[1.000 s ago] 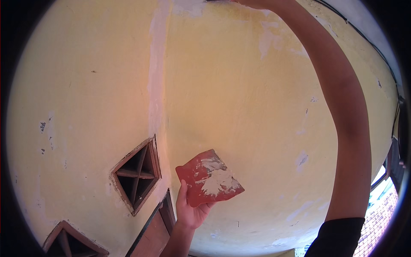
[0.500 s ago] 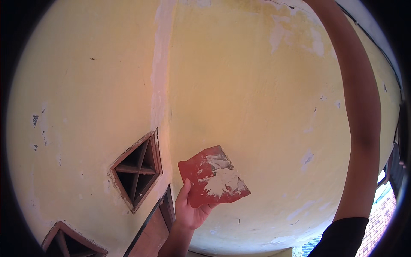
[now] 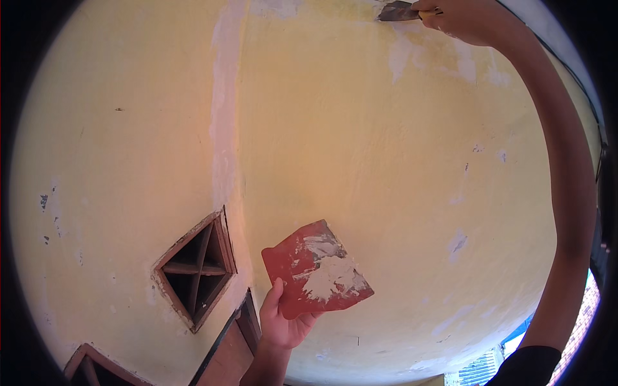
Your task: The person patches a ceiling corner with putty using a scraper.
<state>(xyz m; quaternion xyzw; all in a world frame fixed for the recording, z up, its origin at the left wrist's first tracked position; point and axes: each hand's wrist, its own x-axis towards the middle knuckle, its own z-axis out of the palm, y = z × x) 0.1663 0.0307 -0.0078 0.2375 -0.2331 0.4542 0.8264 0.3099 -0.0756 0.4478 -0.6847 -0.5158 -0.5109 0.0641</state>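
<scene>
Left hand [image 3: 286, 328] had the red board [image 3: 282, 267] pinched near its lower-left edge, thumb in front, probably to leave the pale paste [image 3: 335, 278] uncovered. Right hand [image 3: 460, 20] gripped a putty knife [image 3: 398, 11] up high by the yellow wall [image 3: 322, 141] (couldn't tell if the blade touched).

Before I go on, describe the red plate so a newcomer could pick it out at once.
On the yellow wall, find the fully visible diamond-shaped vent left of centre. Right of it in the picture, the left hand holds the red plate. Its red face, smeared with pale paste, sets it apart from the scraper.
</scene>
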